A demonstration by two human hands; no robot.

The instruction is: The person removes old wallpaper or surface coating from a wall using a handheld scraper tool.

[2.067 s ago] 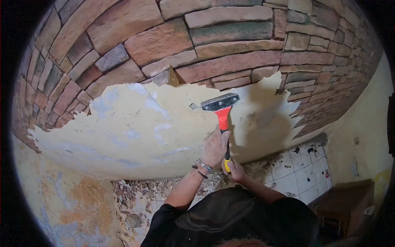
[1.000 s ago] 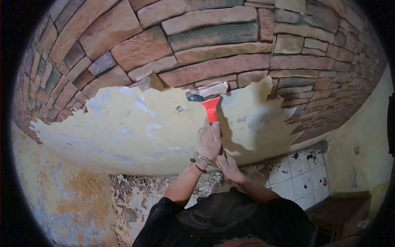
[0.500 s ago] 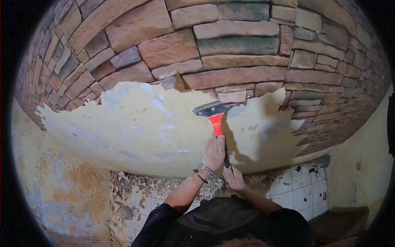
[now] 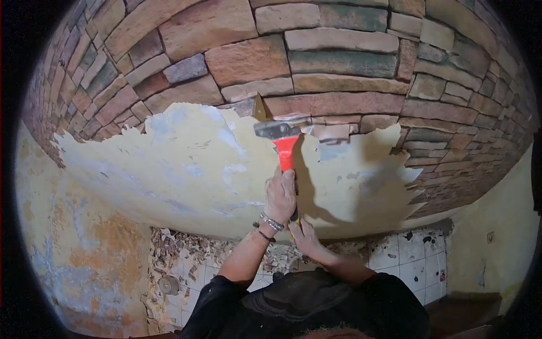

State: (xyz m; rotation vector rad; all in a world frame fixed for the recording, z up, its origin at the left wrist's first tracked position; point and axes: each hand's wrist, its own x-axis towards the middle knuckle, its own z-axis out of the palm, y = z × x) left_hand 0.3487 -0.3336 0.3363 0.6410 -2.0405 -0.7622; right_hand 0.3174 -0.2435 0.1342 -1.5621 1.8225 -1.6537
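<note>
A long-handled scraper with a red neck (image 4: 287, 150) and a wide dark blade (image 4: 276, 130) stands against the wall. Its blade lies at the torn lower edge of the stone-patterned wallpaper (image 4: 339, 104). My left hand (image 4: 280, 195), with bracelets at the wrist, is wrapped round the upper handle just below the red neck. Lower down, my right hand (image 4: 304, 236) grips the end of the handle. Below the torn edge the bare yellowish wall (image 4: 192, 164) shows pale bluish patches. A small flap of paper (image 4: 258, 108) sticks out above the blade.
Paper scraps (image 4: 175, 246) litter the white tiled floor (image 4: 410, 251) at the wall's foot. A round object (image 4: 169, 285) lies on the floor at the left. The left side wall (image 4: 96, 254) has orange stains; a socket (image 4: 490, 238) is on the right wall.
The scraper has moved left and up, and its blade now touches the torn paper edge. Both hands have shifted left with the handle, still gripping it.
</note>
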